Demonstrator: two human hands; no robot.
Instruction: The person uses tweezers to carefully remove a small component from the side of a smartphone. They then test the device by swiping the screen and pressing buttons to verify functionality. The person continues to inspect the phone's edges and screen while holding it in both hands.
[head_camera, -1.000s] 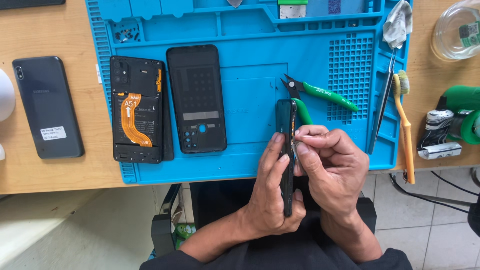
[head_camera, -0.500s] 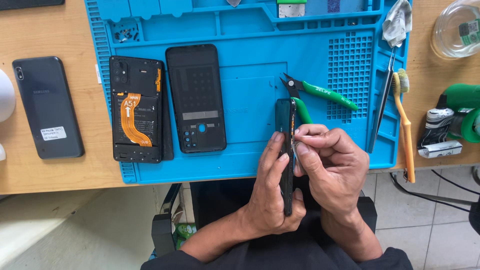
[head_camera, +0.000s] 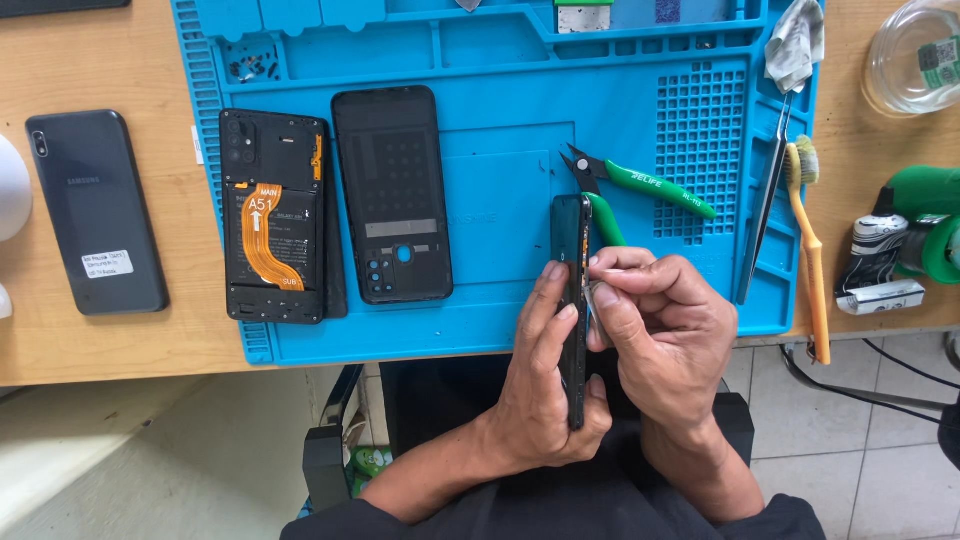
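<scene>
My left hand (head_camera: 545, 375) grips a black phone (head_camera: 571, 235) held on edge, upright over the front edge of the blue work mat (head_camera: 500, 40). My right hand (head_camera: 665, 335) pinches at the phone's right side edge with thumb and forefinger. Whether a small tool sits between those fingers I cannot tell. Green-handled cutters (head_camera: 640, 185) lie on the mat just beyond the phone's top end.
On the mat lie an opened phone with an orange flex cable (head_camera: 272, 218) and a black back cover (head_camera: 392, 195). A dark phone (head_camera: 95, 212) rests on the wooden table at left. Tweezers (head_camera: 765, 200), an orange brush (head_camera: 808, 250), a cloth (head_camera: 795, 45) and a glass bowl (head_camera: 915, 55) are at right.
</scene>
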